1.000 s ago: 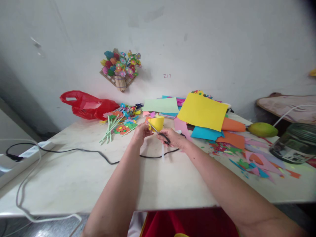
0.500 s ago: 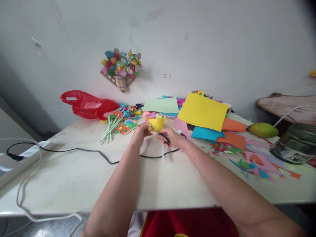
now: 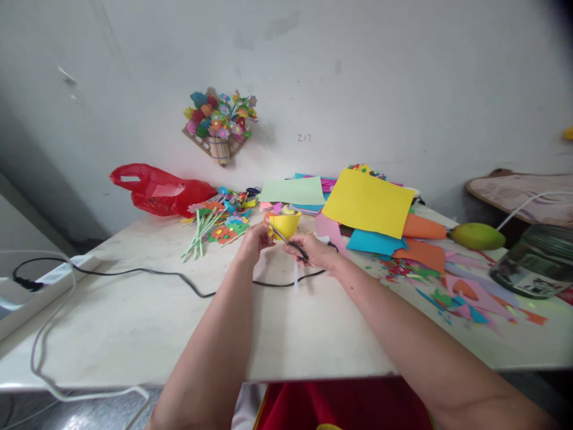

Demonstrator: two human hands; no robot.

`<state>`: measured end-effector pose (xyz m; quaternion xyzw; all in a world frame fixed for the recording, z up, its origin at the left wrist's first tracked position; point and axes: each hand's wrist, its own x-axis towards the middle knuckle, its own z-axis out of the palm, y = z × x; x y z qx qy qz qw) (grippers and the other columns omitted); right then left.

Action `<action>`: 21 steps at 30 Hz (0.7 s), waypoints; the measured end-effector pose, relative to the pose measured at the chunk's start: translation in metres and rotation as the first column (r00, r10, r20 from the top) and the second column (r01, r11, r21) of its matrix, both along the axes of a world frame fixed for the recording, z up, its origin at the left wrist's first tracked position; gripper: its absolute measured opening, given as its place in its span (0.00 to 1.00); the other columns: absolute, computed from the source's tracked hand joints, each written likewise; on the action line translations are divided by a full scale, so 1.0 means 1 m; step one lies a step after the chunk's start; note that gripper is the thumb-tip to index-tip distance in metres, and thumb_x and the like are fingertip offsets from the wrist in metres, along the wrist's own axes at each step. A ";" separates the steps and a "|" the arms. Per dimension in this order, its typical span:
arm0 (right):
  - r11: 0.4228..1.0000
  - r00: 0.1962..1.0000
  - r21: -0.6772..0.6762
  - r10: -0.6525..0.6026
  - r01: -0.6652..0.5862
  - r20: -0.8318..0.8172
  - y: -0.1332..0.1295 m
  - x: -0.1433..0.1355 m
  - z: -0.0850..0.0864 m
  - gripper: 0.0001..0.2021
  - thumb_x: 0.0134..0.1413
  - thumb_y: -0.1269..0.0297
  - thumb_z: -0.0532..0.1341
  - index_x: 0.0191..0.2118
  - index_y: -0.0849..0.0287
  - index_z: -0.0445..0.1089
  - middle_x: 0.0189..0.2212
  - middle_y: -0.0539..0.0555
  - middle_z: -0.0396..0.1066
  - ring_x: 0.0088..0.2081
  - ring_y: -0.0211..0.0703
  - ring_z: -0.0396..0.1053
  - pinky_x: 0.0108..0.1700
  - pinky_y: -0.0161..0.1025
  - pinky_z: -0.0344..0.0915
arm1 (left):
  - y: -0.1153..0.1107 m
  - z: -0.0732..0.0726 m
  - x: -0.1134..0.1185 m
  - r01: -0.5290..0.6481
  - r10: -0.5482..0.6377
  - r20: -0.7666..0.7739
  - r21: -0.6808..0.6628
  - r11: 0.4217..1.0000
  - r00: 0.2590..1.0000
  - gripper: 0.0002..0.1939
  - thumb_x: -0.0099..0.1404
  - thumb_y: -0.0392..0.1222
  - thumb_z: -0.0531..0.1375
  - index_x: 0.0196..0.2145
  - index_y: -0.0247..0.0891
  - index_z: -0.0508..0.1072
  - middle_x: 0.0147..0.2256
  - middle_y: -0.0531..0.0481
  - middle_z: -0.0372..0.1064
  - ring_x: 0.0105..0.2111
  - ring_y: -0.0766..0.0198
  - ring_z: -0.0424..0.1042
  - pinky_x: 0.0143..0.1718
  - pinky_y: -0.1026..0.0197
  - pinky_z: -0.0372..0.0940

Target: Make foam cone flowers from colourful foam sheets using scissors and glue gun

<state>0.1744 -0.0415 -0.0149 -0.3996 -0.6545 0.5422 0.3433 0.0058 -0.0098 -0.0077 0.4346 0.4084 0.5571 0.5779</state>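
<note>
My right hand (image 3: pixel 313 251) is closed round the dark handles of a pair of scissors (image 3: pixel 296 248), whose blades point up and left. The blades lie against a small curved piece of yellow craft sheet (image 3: pixel 287 226). Pinched in my left hand (image 3: pixel 258 240) is the left edge of that yellow piece, close to the scissor tips. Just left of my left hand lie paper flowers (image 3: pixel 222 233) and a bundle of pale green stems (image 3: pixel 200 236). A glue stick (image 3: pixel 295 278), clear and thin, shows below the scissors.
Yellow (image 3: pixel 369 203) and pale green sheets (image 3: pixel 292 191) lie behind my hands. Coloured scraps (image 3: pixel 470 298) and a glass jar (image 3: pixel 535 263) are at the right, a red plastic bag (image 3: pixel 163 191) at the back left. A black cord (image 3: pixel 179 276) crosses the table from a power strip (image 3: pixel 58 278).
The yellow piece has shifted very slightly to the right at the scissor blades. Both hands stay almost where they were.
</note>
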 end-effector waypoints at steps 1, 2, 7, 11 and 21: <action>1.000 1.000 0.006 0.009 -0.009 -0.007 0.002 0.000 -0.002 0.08 0.43 0.65 0.63 0.28 0.61 0.64 0.15 0.43 0.58 0.13 0.29 0.55 0.15 0.29 0.52 | 0.000 0.000 0.000 0.003 -0.003 0.004 0.000 1.000 1.000 0.03 0.43 0.38 0.56 0.18 0.36 0.65 0.14 0.53 0.60 0.14 0.69 0.60 0.21 0.63 0.64; 1.000 1.000 0.009 0.014 -0.014 -0.014 0.004 0.001 -0.005 0.08 0.43 0.65 0.64 0.28 0.61 0.64 0.15 0.43 0.59 0.13 0.29 0.56 0.15 0.29 0.52 | 0.000 0.000 0.000 0.006 -0.006 0.005 0.000 1.000 1.000 0.04 0.44 0.39 0.56 0.18 0.36 0.65 0.14 0.53 0.60 0.14 0.69 0.60 0.21 0.63 0.64; 1.000 1.000 0.031 0.003 -0.002 -0.013 0.010 0.000 -0.011 0.10 0.42 0.62 0.65 0.28 0.61 0.64 0.14 0.42 0.58 0.13 0.29 0.55 0.15 0.30 0.52 | 0.000 -0.001 0.000 0.004 -0.004 -0.006 0.001 1.000 1.000 0.04 0.45 0.39 0.56 0.17 0.37 0.64 0.14 0.53 0.60 0.14 0.69 0.59 0.21 0.63 0.64; 0.999 1.000 0.045 0.006 -0.006 -0.013 0.010 0.000 -0.011 0.12 0.43 0.61 0.67 0.27 0.60 0.64 0.15 0.42 0.58 0.14 0.28 0.55 0.15 0.29 0.52 | -0.001 -0.001 0.000 0.005 -0.005 -0.008 -0.003 1.000 1.000 0.04 0.45 0.39 0.56 0.18 0.36 0.64 0.14 0.54 0.60 0.15 0.70 0.59 0.22 0.63 0.64; 0.997 0.999 0.075 0.002 0.001 -0.040 -0.007 0.007 0.011 0.13 0.48 0.57 0.64 0.32 0.61 0.65 0.19 0.46 0.66 0.15 0.30 0.61 0.12 0.28 0.47 | 0.006 -0.008 -0.003 -0.104 0.103 0.030 0.049 0.993 0.994 0.06 0.42 0.40 0.58 0.19 0.36 0.65 0.16 0.54 0.62 0.17 0.69 0.62 0.22 0.65 0.64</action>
